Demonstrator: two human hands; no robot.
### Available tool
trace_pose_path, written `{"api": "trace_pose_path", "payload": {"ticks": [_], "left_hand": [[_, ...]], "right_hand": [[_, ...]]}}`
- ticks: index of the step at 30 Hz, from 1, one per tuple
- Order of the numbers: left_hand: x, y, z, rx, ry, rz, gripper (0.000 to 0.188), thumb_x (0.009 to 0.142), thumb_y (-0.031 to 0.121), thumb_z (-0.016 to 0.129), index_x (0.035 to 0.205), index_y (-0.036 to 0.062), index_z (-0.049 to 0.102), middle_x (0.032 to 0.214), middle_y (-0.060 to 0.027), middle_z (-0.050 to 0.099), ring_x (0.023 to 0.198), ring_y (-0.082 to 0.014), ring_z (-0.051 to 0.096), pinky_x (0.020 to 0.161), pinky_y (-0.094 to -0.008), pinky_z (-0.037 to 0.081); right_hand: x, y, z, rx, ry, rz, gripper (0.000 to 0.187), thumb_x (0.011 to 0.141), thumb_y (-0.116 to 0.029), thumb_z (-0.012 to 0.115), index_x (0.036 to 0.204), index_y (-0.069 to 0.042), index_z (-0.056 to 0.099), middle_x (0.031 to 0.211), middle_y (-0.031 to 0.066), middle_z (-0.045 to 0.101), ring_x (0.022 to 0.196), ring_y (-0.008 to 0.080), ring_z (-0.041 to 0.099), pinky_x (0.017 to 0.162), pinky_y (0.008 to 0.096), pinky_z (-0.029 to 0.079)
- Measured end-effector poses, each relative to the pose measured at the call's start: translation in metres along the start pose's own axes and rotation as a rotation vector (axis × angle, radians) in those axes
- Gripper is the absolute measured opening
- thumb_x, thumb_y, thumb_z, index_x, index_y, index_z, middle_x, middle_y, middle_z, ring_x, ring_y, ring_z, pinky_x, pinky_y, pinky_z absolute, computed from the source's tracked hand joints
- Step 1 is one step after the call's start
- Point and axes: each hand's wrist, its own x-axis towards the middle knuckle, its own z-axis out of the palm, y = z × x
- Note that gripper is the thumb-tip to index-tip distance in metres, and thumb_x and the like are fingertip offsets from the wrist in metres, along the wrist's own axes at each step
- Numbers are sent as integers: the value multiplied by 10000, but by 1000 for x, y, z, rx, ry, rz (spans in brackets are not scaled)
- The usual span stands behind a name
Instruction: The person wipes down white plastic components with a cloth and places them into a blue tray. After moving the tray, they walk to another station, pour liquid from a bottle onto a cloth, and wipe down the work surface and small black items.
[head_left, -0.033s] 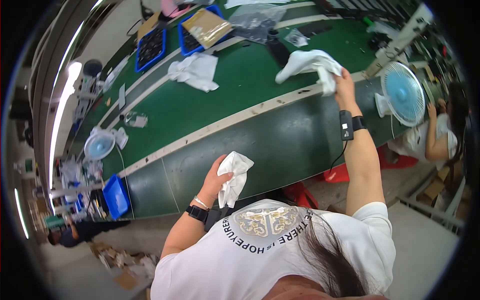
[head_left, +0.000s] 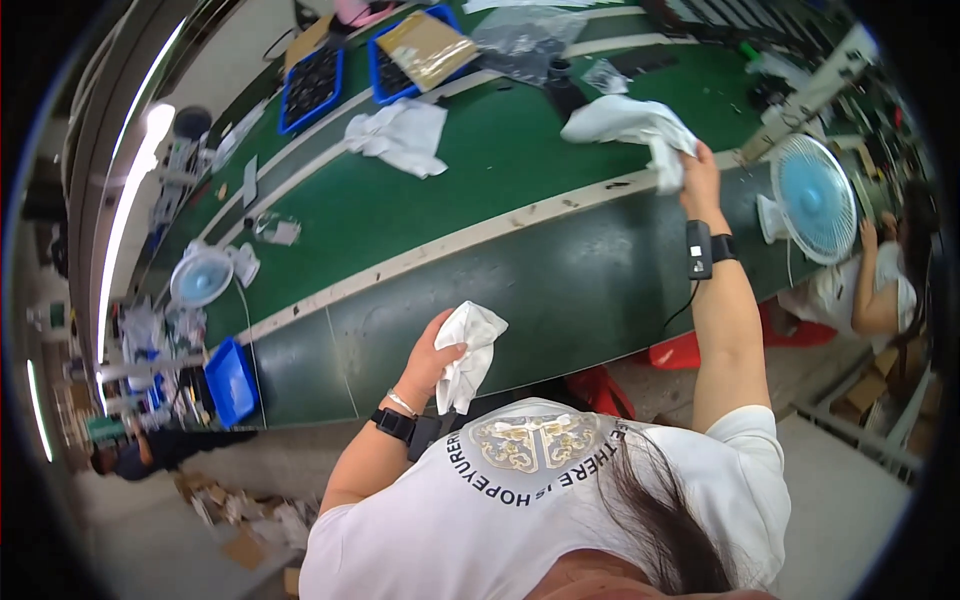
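My left hand (head_left: 428,362), close to my body at the bench's near edge, is closed around a folded white cloth (head_left: 474,342), thumb across its front. My right arm stretches far forward to the right. The fingers of my right hand (head_left: 703,184) grip one end of a second white cloth (head_left: 625,120), whose rest spreads loosely over the green surface, with a corner hanging by the pale strip. Whether anything lies inside either cloth is hidden. A third crumpled white cloth (head_left: 402,137) lies alone further left on the green belt (head_left: 490,150).
Two blue trays (head_left: 312,92) of small dark parts stand at the back, one partly under a yellowish package (head_left: 432,50). Fans stand at right (head_left: 814,198) and left (head_left: 200,278). A clear bottle (head_left: 278,229) lies left. An empty-looking blue bin (head_left: 231,384) is far left; a co-worker (head_left: 880,270) sits right.
The view has shifted a little, so the bench and its things appear slightly further right. Both hands keep hold of their cloths, with barely any movement.
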Motion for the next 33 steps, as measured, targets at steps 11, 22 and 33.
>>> {"api": "trace_pose_path", "payload": {"ticks": [11, 22, 33], "left_hand": [[-24, 4, -70, -161, 310, 80, 518, 741, 7, 547, 1232, 13, 379, 1102, -114, 526, 982, -205, 534, 841, -322, 436], [127, 84, -128, 921, 353, 425, 518, 761, 126, 554, 1234, 27, 368, 1175, -182, 494, 1065, -345, 492, 899, -351, 393], [238, 101, -189, 1836, 337, 324, 445, 711, 276, 606, 1103, 81, 523, 1069, -166, 538, 1004, -300, 503, 849, -401, 421]], "right_hand": [[-50, 3, -38, 4, -81, 54, 251, 866, -65, 466, 1114, -27, 477, 1019, 84, 563, 919, 168, 552, 776, 282, 456], [-170, 50, -34, 100, -302, 399, 331, 792, -3, 487, 1121, -40, 482, 994, 68, 562, 895, 169, 553, 801, 287, 451], [-283, 56, -50, -1205, -33, -23, 681, 678, -227, 696, 1251, -41, 377, 1190, 155, 395, 1044, 301, 455, 900, 349, 387]]}}
